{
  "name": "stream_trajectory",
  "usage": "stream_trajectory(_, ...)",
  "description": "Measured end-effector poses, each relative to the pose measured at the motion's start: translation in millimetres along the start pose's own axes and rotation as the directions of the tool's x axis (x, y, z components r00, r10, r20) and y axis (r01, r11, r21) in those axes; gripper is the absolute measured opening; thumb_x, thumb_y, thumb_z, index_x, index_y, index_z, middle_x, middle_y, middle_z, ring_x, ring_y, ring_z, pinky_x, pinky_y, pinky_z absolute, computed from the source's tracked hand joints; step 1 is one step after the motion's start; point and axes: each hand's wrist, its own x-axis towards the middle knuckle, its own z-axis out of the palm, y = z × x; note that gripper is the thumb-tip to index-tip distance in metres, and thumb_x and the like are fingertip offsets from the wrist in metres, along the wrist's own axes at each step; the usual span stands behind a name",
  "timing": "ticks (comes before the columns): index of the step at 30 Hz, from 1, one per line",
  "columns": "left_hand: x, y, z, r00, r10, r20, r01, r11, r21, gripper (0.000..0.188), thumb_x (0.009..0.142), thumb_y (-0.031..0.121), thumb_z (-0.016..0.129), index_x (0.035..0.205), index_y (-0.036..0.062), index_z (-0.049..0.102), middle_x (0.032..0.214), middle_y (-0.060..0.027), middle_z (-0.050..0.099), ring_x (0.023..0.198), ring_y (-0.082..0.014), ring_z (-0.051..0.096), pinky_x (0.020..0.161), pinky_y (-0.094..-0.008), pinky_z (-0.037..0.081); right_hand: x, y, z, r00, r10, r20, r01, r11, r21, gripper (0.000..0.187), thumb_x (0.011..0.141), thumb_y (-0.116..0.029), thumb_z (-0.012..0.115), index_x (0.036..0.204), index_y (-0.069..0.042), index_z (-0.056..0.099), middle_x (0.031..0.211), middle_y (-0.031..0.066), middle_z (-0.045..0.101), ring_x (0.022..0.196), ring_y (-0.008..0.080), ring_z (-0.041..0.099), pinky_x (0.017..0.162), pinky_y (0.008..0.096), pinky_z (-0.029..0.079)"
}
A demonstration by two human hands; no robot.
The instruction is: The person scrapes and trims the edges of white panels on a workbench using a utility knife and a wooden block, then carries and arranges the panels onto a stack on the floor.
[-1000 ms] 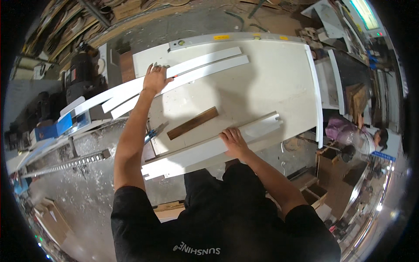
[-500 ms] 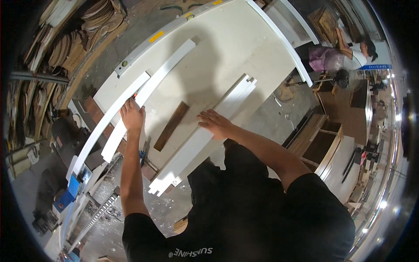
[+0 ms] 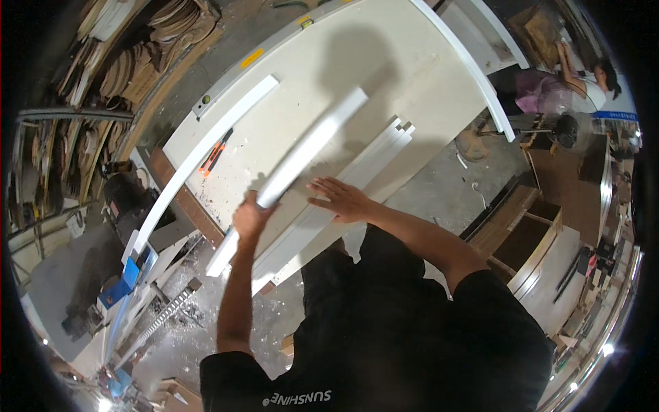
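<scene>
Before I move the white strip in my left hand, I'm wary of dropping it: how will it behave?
The white strip seems stiff: no sharp bend shows beyond the left hand. Long and narrow, it may swing or tip; its smooth-looking face could be slippery.

White strip [image 3: 313,147] (midway) partly behind left hand [image 3: 252,217]

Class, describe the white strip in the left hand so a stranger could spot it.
Find the large pale tabletop. Over it, between a long white strip and a notched white board, runs the held strip. Unlike both neighbours, it is gripped by the left hand.
</scene>
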Motion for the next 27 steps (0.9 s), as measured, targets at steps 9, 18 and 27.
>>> stream_trajectory(9, -32, 78, 17, 0.950, -0.264, 0.167, 0.283, 0.954, -0.098, 0.071, 0.077, 0.062, 0.086, 0.120, 0.0078, 0.073, 0.114, -0.0160, 0.078, 0.097, -0.0354, 0.077, 0.081, -0.0473, 0.062, -7, 4, 2, 0.996, -0.061, -0.071, 0.064, 0.997, 0.048, 0.126, 0.064, -0.047, 0.095, 0.169, -0.024, 0.028, 0.178, 0.0140, 0.019, 0.164, 0.0357, 0.020, 0.133, 0.0543, 0.018)
stream_trajectory(18, -38, 21, 26, 0.985, 0.171, -0.016, -0.171, 0.985, -0.023, 0.033, 0.092, 0.035, 0.078, 0.113, 0.0112, 0.078, 0.118, -0.0145, 0.076, 0.107, -0.0383, 0.070, 0.097, -0.0517, 0.054, 8, 2, -23, 0.987, 0.064, 0.144, -0.071, 0.997, 0.042, 0.128, 0.064, -0.048, 0.095, 0.168, -0.015, 0.029, 0.167, 0.0161, 0.038, 0.160, 0.0358, 0.028, 0.134, 0.0579, 0.014)
stream_trajectory(27, 218, -51, -90, 0.973, 0.040, 0.227, -0.142, 0.879, 0.455, 0.076, 0.091, 0.057, 0.074, 0.142, 0.0019, 0.058, 0.124, -0.0201, 0.074, 0.130, -0.0343, 0.064, 0.129, -0.0539, 0.024, 5, -4, -2, 0.995, 0.090, 0.032, -0.092, 0.993, 0.073, 0.104, 0.075, -0.049, 0.087, 0.161, -0.011, 0.043, 0.157, 0.0135, 0.049, 0.152, 0.0341, 0.041, 0.135, 0.0579, 0.015)
